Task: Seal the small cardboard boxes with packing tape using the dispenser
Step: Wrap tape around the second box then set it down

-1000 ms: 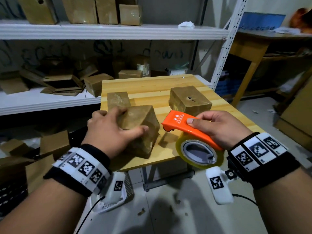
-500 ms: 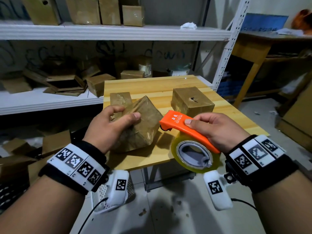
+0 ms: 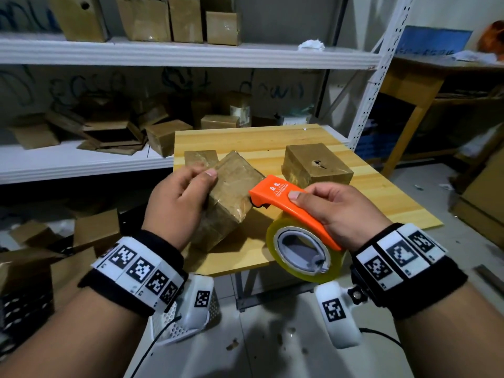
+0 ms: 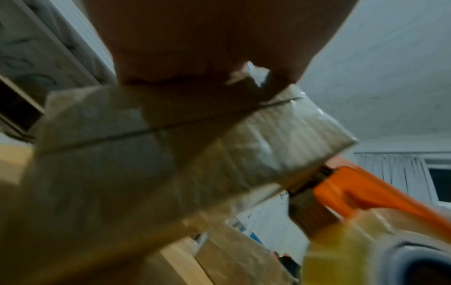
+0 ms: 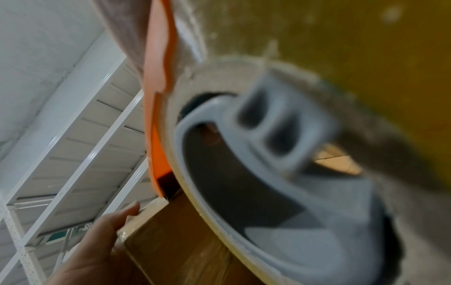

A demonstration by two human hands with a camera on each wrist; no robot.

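My left hand (image 3: 185, 197) grips a small tape-covered cardboard box (image 3: 231, 192), tilted on one edge at the near left of the wooden table (image 3: 381, 197). The same box (image 4: 151, 146) fills the left wrist view, a flap seam running across it. My right hand (image 3: 335, 211) holds the orange tape dispenser (image 3: 275, 197) with its yellowish tape roll (image 3: 302, 252). The dispenser's nose meets the box's right side. In the right wrist view the roll's grey hub (image 5: 280, 158) looms close, with the box (image 5: 185, 241) and my left hand (image 5: 97, 246) below.
Two more small boxes stand on the table: one (image 3: 316, 165) at the right, one (image 3: 200, 159) behind the held box. White metal shelving (image 3: 191, 55) with several boxes runs behind. Flattened cardboard lies on the floor at left (image 3: 92, 233). A wooden desk (image 3: 414, 85) stands far right.
My left hand has turned the box up onto an edge and shifted its grip to the top. The dispenser's nose has closed in on the box's right side.
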